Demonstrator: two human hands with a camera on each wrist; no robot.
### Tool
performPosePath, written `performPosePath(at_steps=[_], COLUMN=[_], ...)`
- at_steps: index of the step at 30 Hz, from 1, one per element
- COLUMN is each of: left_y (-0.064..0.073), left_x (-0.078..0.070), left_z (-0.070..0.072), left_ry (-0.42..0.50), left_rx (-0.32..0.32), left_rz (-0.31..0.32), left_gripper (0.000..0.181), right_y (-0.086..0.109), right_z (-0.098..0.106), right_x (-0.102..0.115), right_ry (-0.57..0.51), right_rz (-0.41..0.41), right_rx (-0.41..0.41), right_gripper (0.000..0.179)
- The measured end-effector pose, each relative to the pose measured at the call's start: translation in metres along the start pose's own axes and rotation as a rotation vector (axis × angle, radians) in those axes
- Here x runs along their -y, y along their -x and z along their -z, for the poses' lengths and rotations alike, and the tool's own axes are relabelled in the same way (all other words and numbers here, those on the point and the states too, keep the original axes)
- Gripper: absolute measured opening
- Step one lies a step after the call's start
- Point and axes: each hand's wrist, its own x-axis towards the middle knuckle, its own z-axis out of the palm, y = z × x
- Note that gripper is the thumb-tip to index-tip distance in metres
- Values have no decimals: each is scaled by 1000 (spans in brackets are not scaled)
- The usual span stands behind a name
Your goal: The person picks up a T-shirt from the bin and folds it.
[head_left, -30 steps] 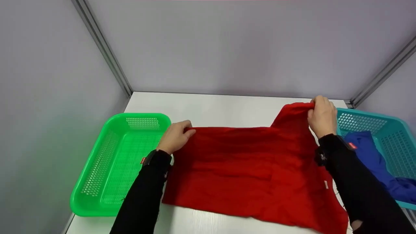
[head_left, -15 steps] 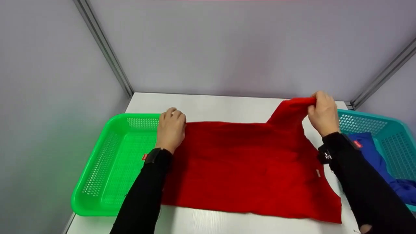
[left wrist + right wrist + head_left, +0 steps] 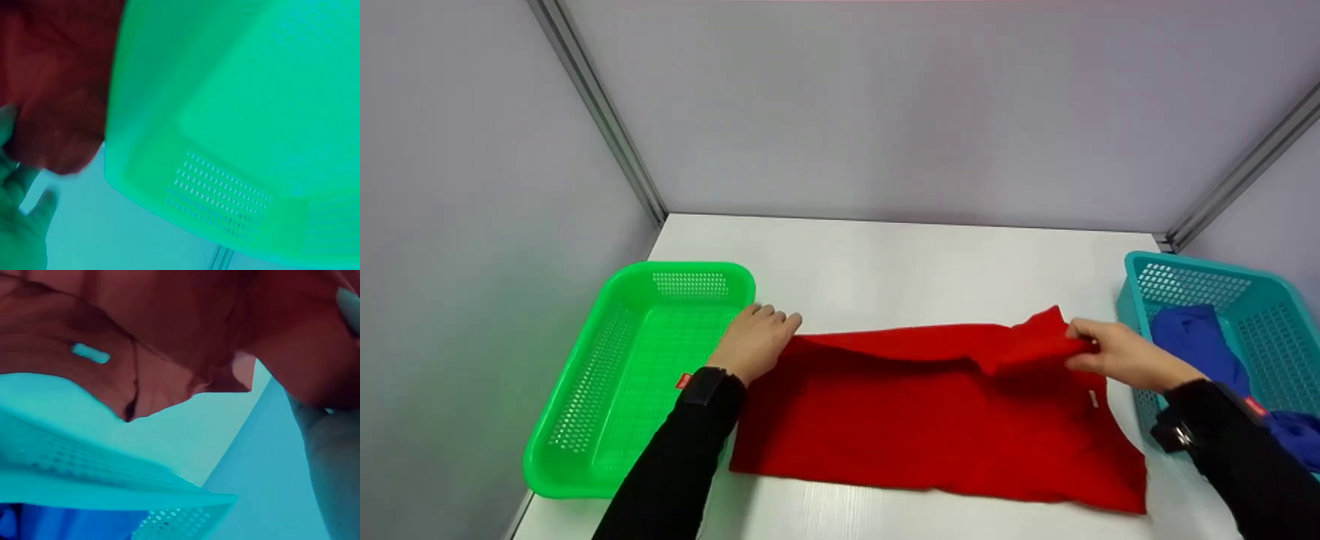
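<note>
A red T-shirt [image 3: 915,427] lies across the white table, with a small white label near its right edge. Its far edge is lifted and folded toward the near side, casting a shadow on the layer beneath. At the far left corner my left hand [image 3: 757,343] holds the cloth with bent fingers; the left wrist view shows the shirt [image 3: 62,95] between fingers and thumb. My right hand [image 3: 1125,356] pinches the sleeve end at the far right, thumb below and fingers above. The right wrist view shows the raised cloth [image 3: 185,315] hanging from that grip.
A green mesh basket [image 3: 536,442] stands at the left, beside my left forearm. At the right a teal basket [image 3: 1260,281] contains blue cloth [image 3: 1192,337], partly behind my right forearm. Grey walls [image 3: 915,112] enclose the table's back and sides.
My right hand has come down and toward me with the sleeve. My left hand first went farther back, then came nearer again. The shirt's far edge now folds over toward the near side.
</note>
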Motion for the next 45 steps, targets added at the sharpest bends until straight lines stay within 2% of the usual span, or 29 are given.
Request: performPosePath(at_steps=[4, 6, 10, 12, 14, 17, 20, 23, 25, 26, 29, 34, 36, 39, 42, 45], left_y=[8, 12, 20, 24, 27, 27, 25, 23, 24, 24, 28, 34, 36, 39, 43, 46], left_x=[-3, -6, -13, -18, -25, -38, -53, -67, -74, -78, -83, -84, -83, -82, -81, -80], left_z=[1, 2, 0, -1, -1, 1, 1, -4, -9, -11, -19, -28, -28, -30, -32, -33], left_ry=[37, 50, 26, 24, 34, 50, 42, 65, 108, 137, 213, 284, 291, 277, 286, 307], left_rx=[93, 117, 114, 139, 217, 377, 476, 490, 498, 502, 531, 551, 545, 543, 538, 533], left_rz=[11, 11, -20, -32, -12, 59, 119, 131, 136, 146, 188, 244, 250, 263, 279, 285], left_gripper=[18, 20, 20, 17, 12, 6, 7, 14, 19, 21, 27, 38, 42, 52, 63, 72], right_y=[20, 28, 40, 44, 48, 50, 46, 40, 36, 33, 29, 28, 27, 25, 23, 22], right_z=[-4, -7, -16, -23, -31, -45, -62, -78, -90, -95, -109, -122, -125, -130, -137, -143], right_x=[-6, -8, -12, -14, -15, -18, -20, -20, -19, -18, -15, -12, -12, -11, -8, -5], right_ry=[-164, -210, -207, -161, -111, -102, -95, 0, 66, 67, -32, -425, -467, -340, -70, 144], right_rz=[-74, -97, -118, -148, -167, -136, -50, -25, -25, -29, -46, -23, 16, 46, 33, 3], right_rx=[147, 205, 306, 346, 386, 447, 437, 333, 265, 249, 256, 346, 350, 313, 264, 234], right_gripper=[23, 25, 28, 30, 37, 34, 21, 19, 26, 31, 41, 42, 38, 29, 24, 29])
